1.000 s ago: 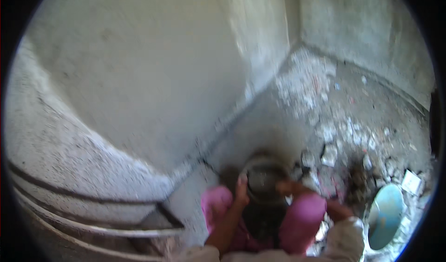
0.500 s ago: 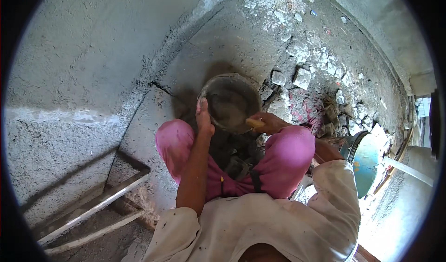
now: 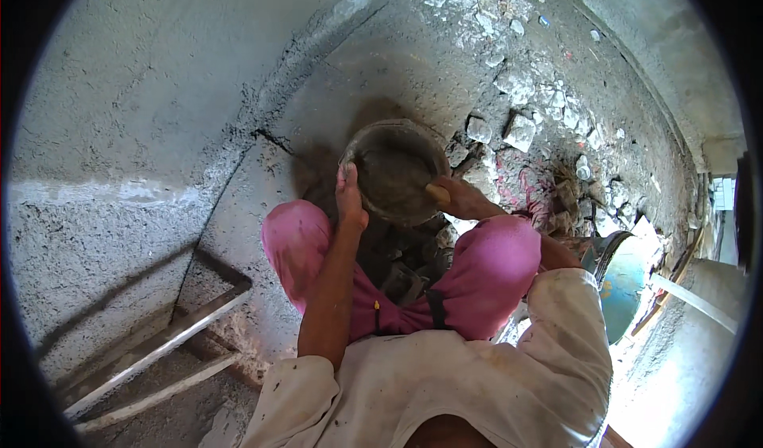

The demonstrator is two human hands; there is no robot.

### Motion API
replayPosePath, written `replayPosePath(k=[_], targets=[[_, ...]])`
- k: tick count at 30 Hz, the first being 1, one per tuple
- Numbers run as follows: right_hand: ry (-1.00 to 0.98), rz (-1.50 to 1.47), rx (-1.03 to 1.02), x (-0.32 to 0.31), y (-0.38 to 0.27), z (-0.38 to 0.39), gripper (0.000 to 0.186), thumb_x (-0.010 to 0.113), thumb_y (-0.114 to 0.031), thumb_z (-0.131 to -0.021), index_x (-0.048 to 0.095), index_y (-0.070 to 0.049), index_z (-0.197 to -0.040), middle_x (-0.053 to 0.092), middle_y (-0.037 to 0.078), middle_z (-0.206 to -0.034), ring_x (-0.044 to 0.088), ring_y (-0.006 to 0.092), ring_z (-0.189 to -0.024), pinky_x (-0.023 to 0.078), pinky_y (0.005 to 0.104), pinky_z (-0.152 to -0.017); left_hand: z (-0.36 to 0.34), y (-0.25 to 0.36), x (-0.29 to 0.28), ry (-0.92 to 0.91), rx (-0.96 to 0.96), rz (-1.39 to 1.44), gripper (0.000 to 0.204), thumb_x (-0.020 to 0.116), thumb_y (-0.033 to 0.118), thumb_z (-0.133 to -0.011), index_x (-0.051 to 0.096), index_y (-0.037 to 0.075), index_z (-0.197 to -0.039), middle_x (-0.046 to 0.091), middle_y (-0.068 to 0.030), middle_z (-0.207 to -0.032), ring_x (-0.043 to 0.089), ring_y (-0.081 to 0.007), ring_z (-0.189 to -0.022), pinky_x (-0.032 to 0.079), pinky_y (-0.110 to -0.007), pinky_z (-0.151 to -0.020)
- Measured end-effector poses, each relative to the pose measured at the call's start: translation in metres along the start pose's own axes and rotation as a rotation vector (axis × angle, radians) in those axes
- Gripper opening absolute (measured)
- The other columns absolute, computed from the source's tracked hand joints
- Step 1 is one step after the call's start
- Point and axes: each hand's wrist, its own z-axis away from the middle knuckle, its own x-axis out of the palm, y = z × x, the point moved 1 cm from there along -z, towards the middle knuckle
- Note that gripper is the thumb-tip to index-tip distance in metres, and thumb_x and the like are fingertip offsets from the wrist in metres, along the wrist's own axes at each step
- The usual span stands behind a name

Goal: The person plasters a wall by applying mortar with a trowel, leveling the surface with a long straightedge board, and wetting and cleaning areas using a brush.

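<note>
Left grip [image 3: 350,197] on pan [image 3: 395,170], rubble-strewn concrete floor [image 3: 445,58]

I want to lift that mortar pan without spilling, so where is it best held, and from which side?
Likely by the rim, at two opposite sides. The pan is round, shallow and open-topped, with grey mix inside, so a grip from both sides should keep it level. The left hand already rests on the near-left rim, the right hand at the right edge.
</note>
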Motion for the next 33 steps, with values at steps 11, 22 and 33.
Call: replayPosePath(k=[11, 22, 33], targets=[[-0.348, -0.519, 0.187, -0.069, -0.038, -0.003, 0.045, 0.064, -0.029, -0.090, 0.051, -0.016, -0.131, 0.065, 0.005, -0.089, 0.061, 0.0155, -0.063, 0.050, 0.0285, -0.054, 0.007, 0.011, 0.001, -0.081, -0.012, 0.106, 0.058, 0.057, 0.038, -0.096, 0.039, 0.010, -0.144, 0.045, -0.0052, -0.142, 0.040, -0.0181, -0.130, 0.034, -0.035, -0.107], [-0.315, -0.145, 0.059, -0.012, -0.011, 0.019, 0.046, 0.066, -0.027, -0.083, 0.056, -0.021, -0.127, 0.065, 0.016, -0.108, 0.063, 0.0361, -0.100, 0.050, 0.0470, -0.087, -0.011, -0.011, -0.018, -0.108, 0.011, 0.175, 0.055, 0.055, 0.035, -0.097, 0.040, 0.009, -0.143, 0.044, -0.0035, -0.143, 0.041, -0.0171, -0.129, 0.033, -0.035, -0.108], [-0.223, 0.299, 0.074, -0.032, -0.010, -0.008, 0.034, 0.059, -0.027, -0.088, 0.057, -0.022, -0.121, 0.067, 0.009, -0.082, 0.067, 0.0215, -0.074, 0.053, 0.0386, -0.057, 0.001, 0.006, 0.003, -0.082, 0.002, 0.071, 0.057, 0.056, 0.040, -0.096, 0.041, 0.012, -0.142, 0.044, -0.0049, -0.142, 0.041, -0.0205, -0.129, 0.034, -0.038, -0.107]])
